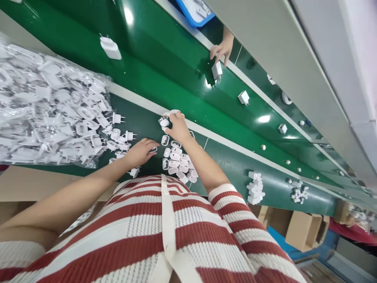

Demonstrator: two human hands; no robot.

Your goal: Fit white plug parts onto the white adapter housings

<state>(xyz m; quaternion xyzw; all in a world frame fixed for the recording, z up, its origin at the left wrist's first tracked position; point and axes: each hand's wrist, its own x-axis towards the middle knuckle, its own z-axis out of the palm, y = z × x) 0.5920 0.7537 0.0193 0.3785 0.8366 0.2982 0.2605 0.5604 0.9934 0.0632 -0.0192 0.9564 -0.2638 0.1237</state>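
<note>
My right hand (177, 126) is closed round a white plug part (164, 122) at the near edge of the green conveyor belt (165, 59). My left hand (140, 152) lies on the green table with its fingers pinched on a small white shell (153, 149). Between my hands lie several white charger shells in rows (178, 161). To the left of my left hand, loose white plug pieces (119, 137) spill from a big clear bag of the same parts (44, 106).
White chargers (110, 48) (243, 97) ride the belt. Another person's hand (222, 48) reaches from the far side onto a charger (217, 70). Small piles of white parts (255, 188) (299, 193) sit further right. Cardboard boxes (300, 230) stand below the table edge. A blue tray (193, 11) is at top.
</note>
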